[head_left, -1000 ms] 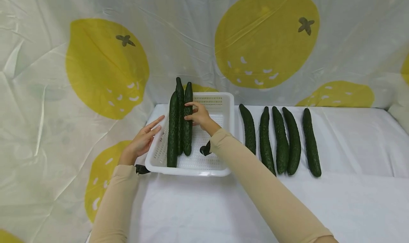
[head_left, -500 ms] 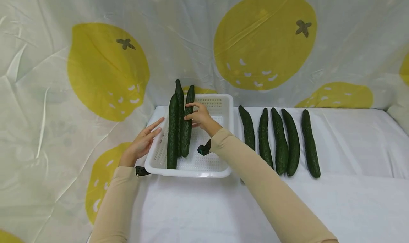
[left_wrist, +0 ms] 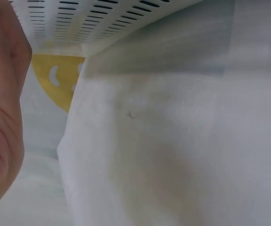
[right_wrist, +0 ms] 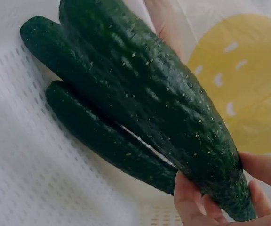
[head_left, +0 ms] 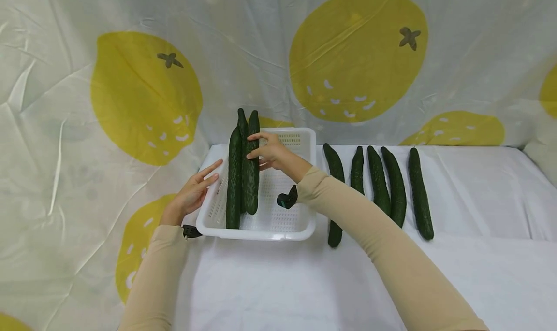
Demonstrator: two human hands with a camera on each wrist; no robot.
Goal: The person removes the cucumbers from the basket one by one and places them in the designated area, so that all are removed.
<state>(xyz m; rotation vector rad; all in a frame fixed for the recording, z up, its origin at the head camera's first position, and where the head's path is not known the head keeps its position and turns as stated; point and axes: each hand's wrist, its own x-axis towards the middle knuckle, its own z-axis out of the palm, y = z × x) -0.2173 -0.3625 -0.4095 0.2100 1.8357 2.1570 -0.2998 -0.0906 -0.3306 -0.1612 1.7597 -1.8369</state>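
Note:
In the head view my right hand [head_left: 275,153] pinches the upper part of a dark green cucumber [head_left: 251,188], which lies against two others in the left half of a white perforated basket [head_left: 261,235]. The leftmost cucumber [head_left: 233,181] is nearest my left hand [head_left: 190,195], whose straight fingers rest at the basket's left rim. From the right wrist, the fingers of my right hand [right_wrist: 267,176] show around the narrow end of the gripped cucumber [right_wrist: 149,89], with another cucumber [right_wrist: 102,139] beside it. The left wrist view shows part of my left hand [left_wrist: 1,103] below the basket wall [left_wrist: 98,21].
Several more cucumbers, one of them at the far right [head_left: 420,193], lie roughly side by side on the white cloth [head_left: 261,282] right of the basket. My right sleeve [head_left: 370,224] crosses over some. A lemon-printed sheet [head_left: 243,41] hangs behind.
The gripped cucumber has shifted slightly left, against the middle one, after tilting at the half-second frame. My right forearm has swung right, uncovering a cucumber's lower end. My left hand stays at the rim.

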